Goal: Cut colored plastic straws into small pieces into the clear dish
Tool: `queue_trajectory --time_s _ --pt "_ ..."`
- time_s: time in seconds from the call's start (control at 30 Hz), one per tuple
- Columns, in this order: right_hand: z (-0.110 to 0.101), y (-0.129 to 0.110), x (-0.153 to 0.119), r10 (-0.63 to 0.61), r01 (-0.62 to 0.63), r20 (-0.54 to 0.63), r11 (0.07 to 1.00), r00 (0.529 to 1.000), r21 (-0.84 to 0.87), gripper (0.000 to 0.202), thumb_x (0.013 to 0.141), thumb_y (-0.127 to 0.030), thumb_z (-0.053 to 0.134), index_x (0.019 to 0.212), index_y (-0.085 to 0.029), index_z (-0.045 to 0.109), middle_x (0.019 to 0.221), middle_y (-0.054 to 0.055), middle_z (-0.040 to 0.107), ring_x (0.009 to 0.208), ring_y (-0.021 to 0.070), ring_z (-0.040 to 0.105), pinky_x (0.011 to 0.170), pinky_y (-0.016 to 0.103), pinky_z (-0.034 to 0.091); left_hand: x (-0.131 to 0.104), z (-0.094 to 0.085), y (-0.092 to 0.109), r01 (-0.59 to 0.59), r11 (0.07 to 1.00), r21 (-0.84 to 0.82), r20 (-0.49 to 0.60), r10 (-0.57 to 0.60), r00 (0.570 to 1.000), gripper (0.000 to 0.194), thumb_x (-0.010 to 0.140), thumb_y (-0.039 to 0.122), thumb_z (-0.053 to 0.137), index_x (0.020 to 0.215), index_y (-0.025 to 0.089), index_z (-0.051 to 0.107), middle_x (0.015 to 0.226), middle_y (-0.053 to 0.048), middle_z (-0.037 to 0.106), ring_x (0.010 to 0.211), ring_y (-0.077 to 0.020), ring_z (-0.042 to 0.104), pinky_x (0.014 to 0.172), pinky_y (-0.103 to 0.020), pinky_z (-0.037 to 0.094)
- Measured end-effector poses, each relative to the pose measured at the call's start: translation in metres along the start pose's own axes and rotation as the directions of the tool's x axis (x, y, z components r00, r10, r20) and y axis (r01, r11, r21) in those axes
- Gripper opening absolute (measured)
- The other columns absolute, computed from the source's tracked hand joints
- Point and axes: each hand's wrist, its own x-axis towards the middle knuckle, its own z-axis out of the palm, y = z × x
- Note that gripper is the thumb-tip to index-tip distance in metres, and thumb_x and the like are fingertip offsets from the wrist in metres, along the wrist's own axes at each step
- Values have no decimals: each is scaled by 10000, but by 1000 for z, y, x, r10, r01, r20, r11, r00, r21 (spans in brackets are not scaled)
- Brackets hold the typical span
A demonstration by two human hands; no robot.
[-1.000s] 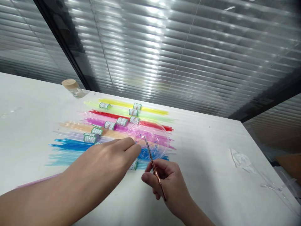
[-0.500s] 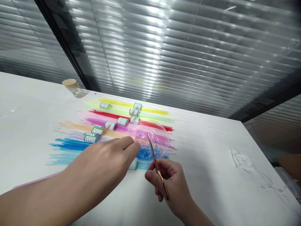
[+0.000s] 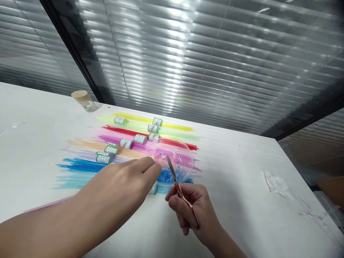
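My right hand [image 3: 195, 206] is closed around the copper-coloured handles of small scissors [image 3: 172, 170], their blades pointing up over a clear round plastic bowl [image 3: 191, 168]. Blue and pink snipped pieces [image 3: 166, 176] lie inside the bowl. My left hand [image 3: 134, 175] is pinched at the bowl's left edge, close to the blades; its fingertips are mostly hidden. A thin pink plastic straw [image 3: 48, 204] sticks out behind my left forearm, in line with that hand. Under and around the bowl lie bundles of coloured straws [image 3: 83, 165] with patterned paper bands.
At the back left of the white table [image 3: 236, 229] stands a clear jar [image 3: 87, 102] with a tan lid. To the right lie a crumpled white wrapper [image 3: 276, 184] and clear plastic strips [image 3: 311, 215]. Window blinds [image 3: 172, 53] rise behind the table.
The pink straw and my left hand have shifted slightly right. The scissors have tilted a little to the left, showing more of their handles. The bowl and bundles stay put.
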Motion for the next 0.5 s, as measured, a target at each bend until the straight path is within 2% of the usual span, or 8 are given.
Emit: queue_trajectory --time_s 0.13,0.3,0.37,0.5 --pt "-4 5 0 -17 13 57 998 998 69 454 775 -581 714 724 -144 600 398 -72 450 302 28 305 331 151 228 1 1 0 -16 1000 0 -31 16 999 285 686 -49 391 768 176 545 705 -17 581 441 -117 476 410 -234 262" --pt "-8 16 0 -122 90 99 956 988 280 467 836 -595 636 852 -129 643 439 -62 466 314 35 317 315 151 185 2 0 1 -18 1000 -1 -87 18 996 293 695 -49 371 759 176 547 702 -19 583 460 -118 491 417 -221 308" --pt "-8 16 0 -126 93 97 951 987 293 460 840 -586 636 852 -127 642 446 -60 466 319 34 324 315 148 186 2 0 1 -30 1000 0 -112 29 993 287 706 -44 370 759 174 549 706 -24 584 468 -123 501 418 -222 320" --pt "-4 10 -1 -45 28 76 976 996 217 451 780 -576 710 784 -135 616 470 -57 469 346 36 353 327 141 246 1 2 -1 -37 999 -1 -124 36 992 280 727 -37 366 758 175 548 686 -18 567 447 -126 492 406 -233 306"
